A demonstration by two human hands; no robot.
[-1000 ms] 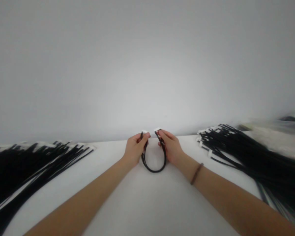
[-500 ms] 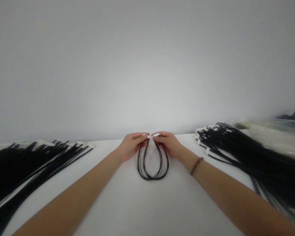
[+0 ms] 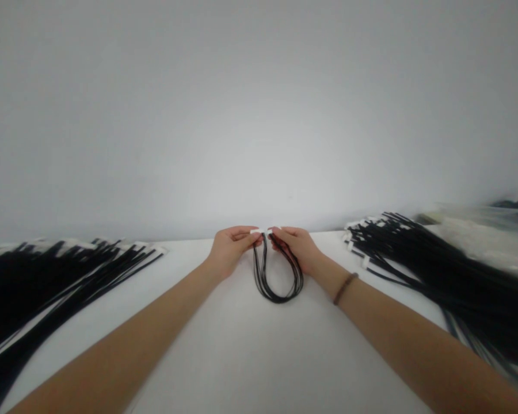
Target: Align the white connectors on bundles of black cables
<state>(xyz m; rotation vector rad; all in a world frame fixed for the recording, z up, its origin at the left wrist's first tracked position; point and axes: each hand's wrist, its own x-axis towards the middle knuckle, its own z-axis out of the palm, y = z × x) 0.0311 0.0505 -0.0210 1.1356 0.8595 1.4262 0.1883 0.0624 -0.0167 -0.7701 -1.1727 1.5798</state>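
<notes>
Between my hands, black wires [image 3: 280, 299] hang in a U-shaped loop over the white table. Small white connectors cap both ends. My left hand [image 3: 232, 248] pinches one white connector [image 3: 256, 232] between thumb and fingers. The other end is pinched in my right hand [image 3: 297, 246], whose fingers partly cover its white connector [image 3: 271, 231]. Only a narrow gap separates the two connectors. Whether the loop is one cable or several cannot be made out.
A large pile of black cables [image 3: 47, 282] with white ends lies on the left of the table [image 3: 242, 356]. Another bundle of black cables [image 3: 435, 270] lies on the right, beside clear plastic bags [image 3: 487, 236]. A pale wall [image 3: 259, 115] stands behind.
The wire loop has swung slightly right and up, and its strands sit closer together. Both hands have stayed nearly in place, still pinching the ends.
</notes>
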